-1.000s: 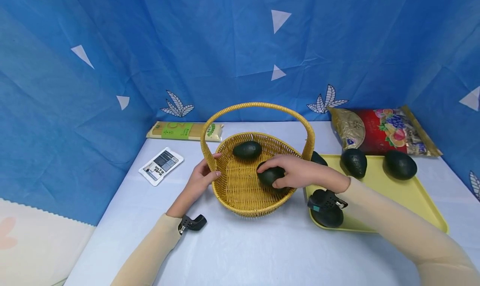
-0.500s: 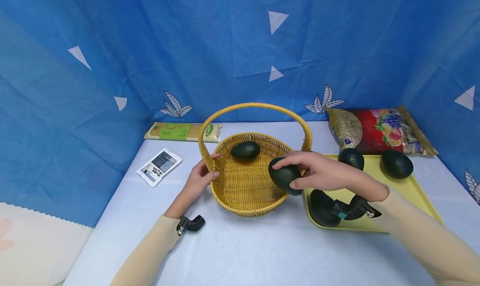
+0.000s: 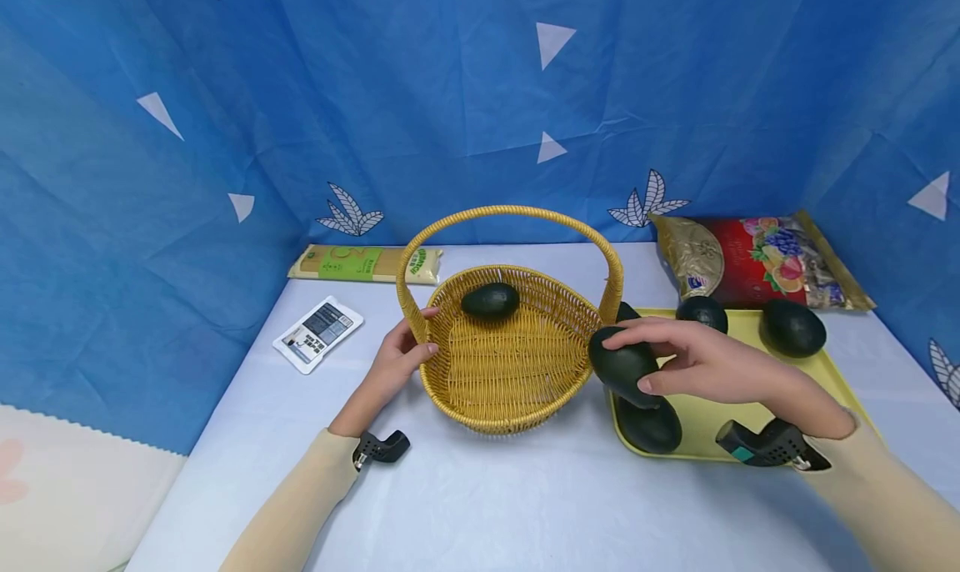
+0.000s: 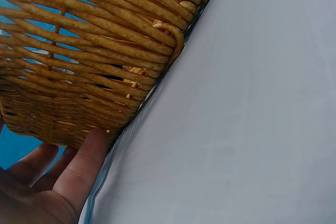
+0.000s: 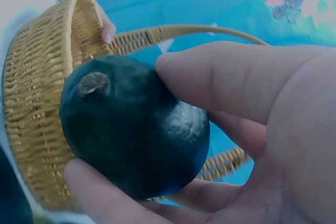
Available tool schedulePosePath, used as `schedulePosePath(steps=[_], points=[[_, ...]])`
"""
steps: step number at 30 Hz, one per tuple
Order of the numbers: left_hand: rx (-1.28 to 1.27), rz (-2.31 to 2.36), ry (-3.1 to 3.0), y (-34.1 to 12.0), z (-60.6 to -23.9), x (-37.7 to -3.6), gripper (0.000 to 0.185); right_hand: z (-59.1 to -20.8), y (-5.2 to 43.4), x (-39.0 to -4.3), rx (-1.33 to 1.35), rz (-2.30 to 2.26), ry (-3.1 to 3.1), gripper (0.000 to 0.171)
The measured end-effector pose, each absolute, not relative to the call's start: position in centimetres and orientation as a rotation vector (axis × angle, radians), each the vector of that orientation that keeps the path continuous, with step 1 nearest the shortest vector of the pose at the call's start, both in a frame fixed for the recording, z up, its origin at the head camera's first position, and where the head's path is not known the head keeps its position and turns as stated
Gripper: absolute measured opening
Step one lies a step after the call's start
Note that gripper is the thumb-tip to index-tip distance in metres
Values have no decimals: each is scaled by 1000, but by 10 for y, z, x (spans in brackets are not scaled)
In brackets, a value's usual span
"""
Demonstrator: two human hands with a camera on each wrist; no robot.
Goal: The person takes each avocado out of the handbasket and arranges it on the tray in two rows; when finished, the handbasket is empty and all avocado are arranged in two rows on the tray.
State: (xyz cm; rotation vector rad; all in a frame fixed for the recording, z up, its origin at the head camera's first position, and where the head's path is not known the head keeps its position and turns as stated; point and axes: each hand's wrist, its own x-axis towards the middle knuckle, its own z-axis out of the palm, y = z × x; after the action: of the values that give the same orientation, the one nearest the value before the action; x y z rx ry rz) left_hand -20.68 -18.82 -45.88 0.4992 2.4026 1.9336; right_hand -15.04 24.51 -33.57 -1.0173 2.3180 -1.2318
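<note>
**Right hand holds a dark green, egg-shaped avocado in the air**

From where I stand, the avocado is just beside the right rim of an oval, golden-brown wicker basket, above the left edge of a shallow, pale yellow tray. The right grip spans the fruit's width, thumb on one side and fingers on the other. The left hand has its grip on the basket's left end, beside the handle's foot, on the white-covered bench. Another dark green avocado lies inside, near the far wall.

I'd judge the held fruit firm and moderately heavy, unlikely to dent under a light squeeze. Its glossy skin may slip if pinched near an end, so the fat middle seems the surest place to take hold, leaving the brown stem scar uncovered.
</note>
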Motion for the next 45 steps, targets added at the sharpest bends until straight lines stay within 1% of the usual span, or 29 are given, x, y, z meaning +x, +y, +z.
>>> schedulePosePath(steps=[9, 15, 23, 26, 35, 45], points=[[498, 1930, 2418, -188, -459, -207, 58, -356, 291, -146, -859, -1291, 2465, 52], [501, 1933, 2417, -188, -460, -208, 59, -370, 317, -142, -856, -1315, 2532, 58], [517, 1930, 2417, -188, -459, -208, 58, -387, 344, -129, -656, -1271, 2591, 54], [516, 1934, 2404, -188, -458, -208, 59, -395, 353, -124, -621, -1279, 2568, 54], [524, 1934, 2400, -189, -458, -207, 60, -412, 364, -115, -516, -1179, 2587, 51], [522, 1933, 2405, -188, -460, -208, 60, -419, 368, -113, -534, -1049, 2718, 51]])
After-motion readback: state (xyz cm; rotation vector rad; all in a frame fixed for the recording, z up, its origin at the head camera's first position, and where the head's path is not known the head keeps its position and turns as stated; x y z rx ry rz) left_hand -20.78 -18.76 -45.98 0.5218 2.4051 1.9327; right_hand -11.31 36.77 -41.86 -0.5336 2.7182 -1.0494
